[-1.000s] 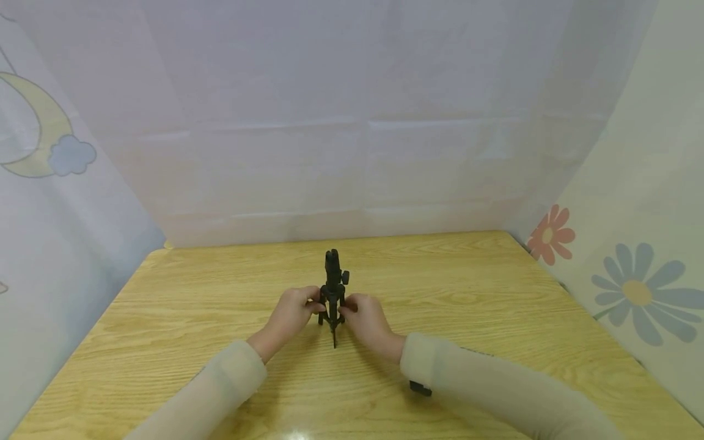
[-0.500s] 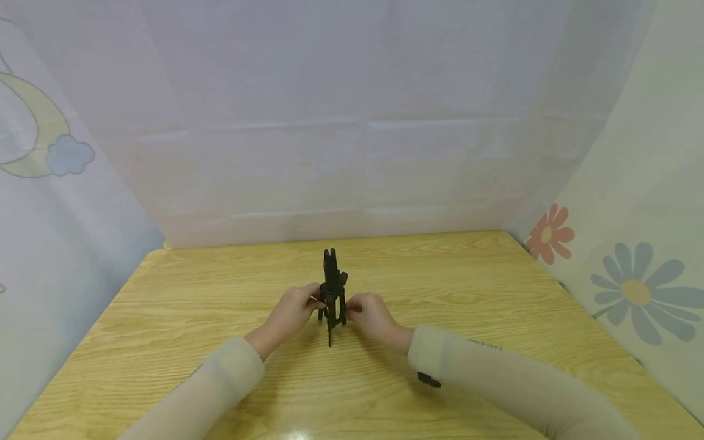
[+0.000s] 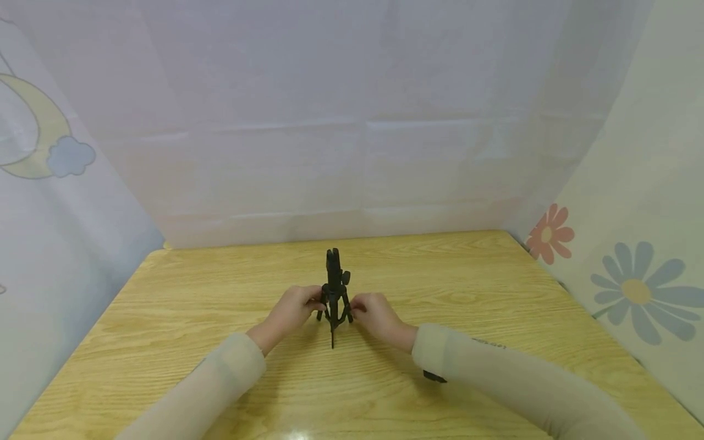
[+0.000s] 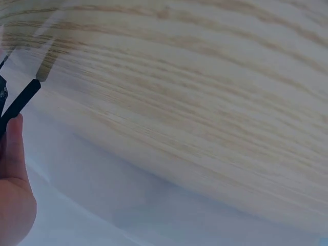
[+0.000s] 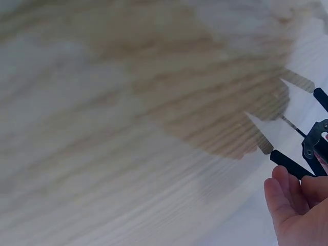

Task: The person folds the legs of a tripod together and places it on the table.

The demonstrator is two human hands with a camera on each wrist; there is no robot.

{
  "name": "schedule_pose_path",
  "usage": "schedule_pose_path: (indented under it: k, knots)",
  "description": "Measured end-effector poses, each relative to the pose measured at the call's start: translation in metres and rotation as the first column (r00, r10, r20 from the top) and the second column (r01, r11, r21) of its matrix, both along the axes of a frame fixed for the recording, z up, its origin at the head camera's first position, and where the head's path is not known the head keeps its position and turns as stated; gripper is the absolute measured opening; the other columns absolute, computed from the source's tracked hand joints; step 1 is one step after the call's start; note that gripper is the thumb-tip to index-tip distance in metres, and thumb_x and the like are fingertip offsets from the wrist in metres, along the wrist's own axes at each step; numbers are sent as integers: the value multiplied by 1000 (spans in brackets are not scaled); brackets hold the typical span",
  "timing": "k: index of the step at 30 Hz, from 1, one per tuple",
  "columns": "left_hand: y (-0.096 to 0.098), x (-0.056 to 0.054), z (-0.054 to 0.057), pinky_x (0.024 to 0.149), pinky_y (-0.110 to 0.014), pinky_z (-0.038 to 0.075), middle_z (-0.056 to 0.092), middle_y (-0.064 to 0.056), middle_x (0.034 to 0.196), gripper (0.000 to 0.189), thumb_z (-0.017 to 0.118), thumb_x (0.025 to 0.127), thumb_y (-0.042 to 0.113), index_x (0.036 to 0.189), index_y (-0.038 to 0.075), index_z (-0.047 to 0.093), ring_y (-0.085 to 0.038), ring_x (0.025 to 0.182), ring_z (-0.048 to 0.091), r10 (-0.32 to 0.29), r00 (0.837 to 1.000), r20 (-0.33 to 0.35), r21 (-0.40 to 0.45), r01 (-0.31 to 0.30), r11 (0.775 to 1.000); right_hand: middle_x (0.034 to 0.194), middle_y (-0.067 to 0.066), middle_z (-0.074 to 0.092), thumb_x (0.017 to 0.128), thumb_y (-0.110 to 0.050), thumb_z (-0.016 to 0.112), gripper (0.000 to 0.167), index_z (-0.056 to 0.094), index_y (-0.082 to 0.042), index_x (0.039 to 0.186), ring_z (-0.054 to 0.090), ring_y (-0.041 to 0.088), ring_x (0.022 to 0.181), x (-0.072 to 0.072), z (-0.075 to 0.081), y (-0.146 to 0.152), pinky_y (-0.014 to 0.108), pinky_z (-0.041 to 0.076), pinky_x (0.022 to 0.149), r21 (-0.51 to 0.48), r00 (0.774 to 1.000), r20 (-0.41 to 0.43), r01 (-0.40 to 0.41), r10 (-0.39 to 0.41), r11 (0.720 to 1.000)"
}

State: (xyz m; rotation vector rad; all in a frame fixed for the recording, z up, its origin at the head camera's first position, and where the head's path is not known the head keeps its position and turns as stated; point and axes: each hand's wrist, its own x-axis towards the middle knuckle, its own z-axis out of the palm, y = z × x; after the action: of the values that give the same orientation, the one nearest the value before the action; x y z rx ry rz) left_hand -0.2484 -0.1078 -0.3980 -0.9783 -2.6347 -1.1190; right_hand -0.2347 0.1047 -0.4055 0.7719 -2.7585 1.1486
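A small black tripod [image 3: 333, 293] stands upright in the middle of the table, its clamp-like head on top and a knob on the head's right side. My left hand [image 3: 293, 307] pinches its left leg between thumb and fingers. On the other side, my right hand [image 3: 378, 316] grips the right leg low down. In the left wrist view a tripod leg [image 4: 23, 100] shows beside the fingertips at the left edge. The right wrist view shows thumb and fingers of the right hand [image 5: 302, 205] around a leg [image 5: 289, 165], with the central joint beyond it.
The wooden table [image 3: 467, 275] has a light, shiny grain. Behind it hangs a pale backdrop [image 3: 330, 153], with printed flowers [image 3: 638, 292] at the right and a moon and cloud [image 3: 71, 155] at the left. A small black object [image 3: 434, 376] hangs under the right cuff.
My right hand has shifted slightly right, and the tripod's right leg has swung outward, so the legs stand wider. The tripod's head turned a little and came back. My left hand stayed nearly still.
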Motion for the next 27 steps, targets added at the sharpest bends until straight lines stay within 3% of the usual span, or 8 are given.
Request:
schedule_pose_path:
  k: [4, 9, 18, 27]
  knots:
    - [-1, -4, 0, 65, -28, 53, 72, -13, 90, 6, 66, 88, -1, 93, -2, 70, -18, 80, 66, -37, 999, 7, 0, 37, 999, 86, 15, 71, 89, 9, 63, 7, 69, 5, 88, 68, 24, 80, -2, 0, 0, 32, 56, 69, 3, 1000, -21, 11, -11, 1000]
    - [-4, -9, 2, 56, -23, 50, 72, -12, 85, 4, 67, 86, -2, 89, -4, 69, -21, 71, 63, -80, 996, 32, 2, 80, 997, 86, 14, 71, 89, 8, 64, 7, 70, 5, 88, 68, 23, 80, -3, -1, -1, 30, 56, 69, -1, 999, -32, 10, -10, 1000]
    - [-8, -14, -1, 58, -23, 52, 72, -11, 85, 5, 70, 84, -1, 88, -3, 69, -16, 74, 65, -110, 992, 59, 33, 108, 994, 85, 13, 72, 89, 7, 65, 7, 71, 4, 88, 69, 22, 78, -3, -2, -5, 29, 56, 69, -10, 997, -78, -19, 18, 1000]
    - [-8, -14, -1, 59, -23, 53, 73, -10, 83, 10, 71, 82, -5, 91, 0, 72, -19, 77, 69, -112, 993, 39, 69, 109, 992, 81, 10, 71, 89, 8, 64, 10, 71, 2, 85, 67, 19, 75, -4, -4, -12, 27, 54, 65, -35, 996, -79, 28, -31, 999]
